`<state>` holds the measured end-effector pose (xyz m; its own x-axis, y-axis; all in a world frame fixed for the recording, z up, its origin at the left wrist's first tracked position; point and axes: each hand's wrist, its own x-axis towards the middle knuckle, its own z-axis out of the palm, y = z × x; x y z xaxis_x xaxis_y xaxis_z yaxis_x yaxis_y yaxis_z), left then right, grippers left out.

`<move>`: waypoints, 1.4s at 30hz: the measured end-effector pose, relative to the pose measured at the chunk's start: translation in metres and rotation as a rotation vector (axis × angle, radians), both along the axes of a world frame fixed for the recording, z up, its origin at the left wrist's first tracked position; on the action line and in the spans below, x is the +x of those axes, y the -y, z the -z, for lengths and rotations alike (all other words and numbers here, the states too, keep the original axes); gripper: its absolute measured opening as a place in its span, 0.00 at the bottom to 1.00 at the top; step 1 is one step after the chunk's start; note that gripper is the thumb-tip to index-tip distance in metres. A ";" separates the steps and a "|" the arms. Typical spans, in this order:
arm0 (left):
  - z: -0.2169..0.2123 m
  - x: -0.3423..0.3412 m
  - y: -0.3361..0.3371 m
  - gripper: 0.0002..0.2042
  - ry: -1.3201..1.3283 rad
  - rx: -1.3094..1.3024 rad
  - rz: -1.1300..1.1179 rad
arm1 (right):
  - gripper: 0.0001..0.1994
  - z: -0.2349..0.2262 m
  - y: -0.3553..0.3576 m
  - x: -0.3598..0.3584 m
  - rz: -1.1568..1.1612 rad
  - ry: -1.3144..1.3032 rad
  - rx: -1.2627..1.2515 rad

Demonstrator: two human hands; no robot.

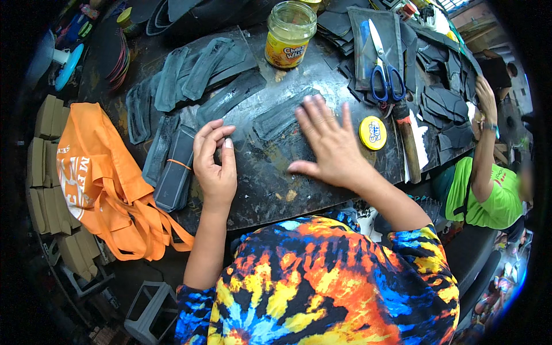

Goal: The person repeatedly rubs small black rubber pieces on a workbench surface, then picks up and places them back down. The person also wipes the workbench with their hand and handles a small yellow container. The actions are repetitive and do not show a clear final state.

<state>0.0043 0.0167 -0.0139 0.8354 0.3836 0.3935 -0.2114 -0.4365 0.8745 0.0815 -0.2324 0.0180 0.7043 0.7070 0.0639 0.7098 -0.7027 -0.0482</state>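
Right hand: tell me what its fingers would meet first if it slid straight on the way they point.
The right hand lies flat, fingers pointing up and slightly left. First comes the dark rubber strip at its fingertips, then probably the glass jar farther on, though depth is unclear.

Worktable: jar at back, scissors right of it, tin nearer, bag far left.
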 end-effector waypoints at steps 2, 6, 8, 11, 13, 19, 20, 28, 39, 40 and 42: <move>-0.001 0.000 -0.001 0.11 0.012 0.025 -0.001 | 0.57 0.001 -0.013 -0.014 -0.090 -0.108 0.006; -0.002 -0.001 -0.001 0.11 -0.007 0.028 0.001 | 0.46 -0.018 -0.015 -0.008 -0.222 -0.357 0.148; -0.002 -0.001 -0.001 0.11 -0.014 0.017 0.004 | 0.37 -0.026 -0.009 0.009 -0.193 -0.467 0.290; 0.000 -0.001 -0.001 0.11 -0.015 -0.013 0.006 | 0.37 -0.022 -0.014 0.029 -0.046 -0.101 0.282; 0.001 0.000 -0.002 0.11 0.009 0.018 0.010 | 0.40 -0.012 -0.028 0.028 -0.063 -0.012 0.117; -0.001 0.000 0.002 0.15 0.003 -0.072 0.013 | 0.37 -0.008 -0.025 0.005 -0.251 -0.161 0.315; -0.005 0.001 0.005 0.16 -0.017 -0.090 0.015 | 0.34 -0.011 -0.014 0.008 -0.191 -0.217 0.293; -0.043 0.055 0.028 0.24 -0.115 0.285 0.237 | 0.35 -0.006 0.030 0.056 0.088 0.134 0.222; -0.032 0.125 0.061 0.31 -0.262 0.458 0.451 | 0.37 -0.013 0.032 0.049 0.053 0.157 0.289; -0.033 0.126 0.064 0.31 -0.286 0.494 0.443 | 0.37 -0.014 0.033 0.048 0.056 0.158 0.314; -0.034 0.124 0.069 0.34 -0.249 0.583 0.374 | 0.37 -0.015 0.031 0.047 0.080 0.153 0.308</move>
